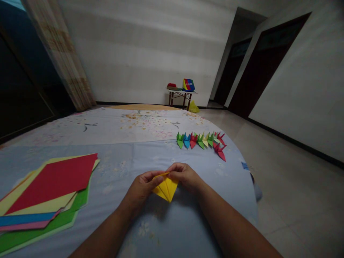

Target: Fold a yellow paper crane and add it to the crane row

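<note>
A folded piece of yellow origami paper [168, 189] is held just above the tablecloth, its point facing down toward me. Crease lines run from its upper edge to that point. My left hand [146, 182] pinches its upper left part, thumb on the front face. At the top edge on the right, my right hand [185, 175] grips it between thumb and fingers. Both hands are closed, and the fingers behind the paper are partly hidden. Beyond my right hand stands a row of folded paper cranes [201, 140] in green, blue, red and pale yellow.
On the left lies a stack of coloured paper sheets [61, 175], red on top. A floral cloth [113, 150] covers the round table. Farther back, a small side table [182, 92] carries a colourful box [188, 85], with a yellow bag [193, 106] on the floor beside it.
</note>
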